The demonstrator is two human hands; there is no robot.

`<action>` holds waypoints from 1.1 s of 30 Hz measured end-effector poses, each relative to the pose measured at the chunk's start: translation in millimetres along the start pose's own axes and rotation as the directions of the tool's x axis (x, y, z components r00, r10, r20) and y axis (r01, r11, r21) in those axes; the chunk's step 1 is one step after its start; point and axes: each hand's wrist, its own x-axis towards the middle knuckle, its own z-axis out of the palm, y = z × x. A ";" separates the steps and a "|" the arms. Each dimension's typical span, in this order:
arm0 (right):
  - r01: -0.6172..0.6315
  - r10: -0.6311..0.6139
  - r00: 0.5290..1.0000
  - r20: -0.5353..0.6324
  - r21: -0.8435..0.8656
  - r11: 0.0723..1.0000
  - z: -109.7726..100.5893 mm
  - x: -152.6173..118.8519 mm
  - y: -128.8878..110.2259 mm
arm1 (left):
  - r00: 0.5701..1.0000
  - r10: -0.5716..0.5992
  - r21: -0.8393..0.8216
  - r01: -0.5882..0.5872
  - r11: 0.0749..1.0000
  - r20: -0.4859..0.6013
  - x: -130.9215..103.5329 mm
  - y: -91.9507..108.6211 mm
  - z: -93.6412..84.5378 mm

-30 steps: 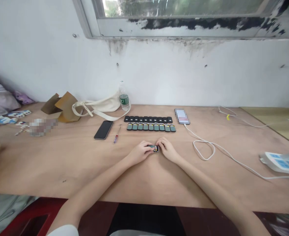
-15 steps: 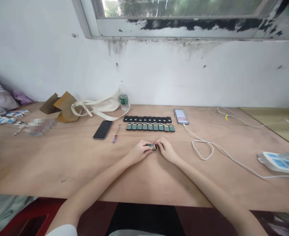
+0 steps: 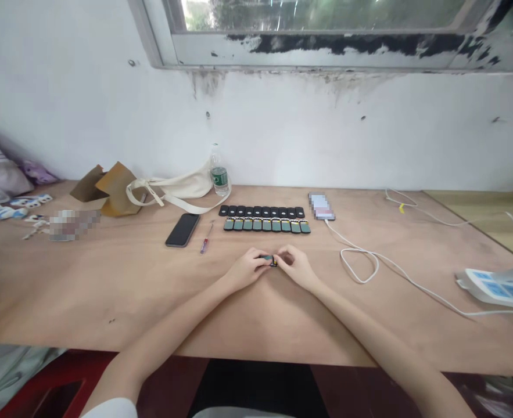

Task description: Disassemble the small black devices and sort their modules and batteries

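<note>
Left hand grips a small device in front of the row of open units; right hand touches its end, pinching or not, I can't tell. Left of that row, a dark phone and screwdriver; right, a lit phone.

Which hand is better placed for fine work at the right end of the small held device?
Probably the right hand: it sits at that end of the device, while the left hand grips the opposite end, seemingly steadying it.
</note>
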 end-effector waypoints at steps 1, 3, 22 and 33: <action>-0.020 0.020 1.000 -0.015 0.015 1.000 1.2 -1.3 1.0 | 1.000 0.002 0.004 -0.002 1.000 -0.001 -0.2 0.0 0.2; -0.063 0.065 0.998 -0.023 0.086 0.994 1.1 -1.9 4.6 | 1.000 -0.001 0.023 0.001 1.000 -0.004 -1.0 0.2 0.7; 0.098 -0.100 0.995 0.019 -0.440 0.892 -84.8 15.2 58.5 | 0.709 -0.390 0.273 0.627 0.729 -0.587 2.3 -93.0 -69.2; 0.082 -0.084 0.996 0.013 -0.429 0.899 -82.9 16.5 52.5 | 0.836 -0.305 0.453 0.514 0.728 -0.457 -1.1 -109.1 -57.7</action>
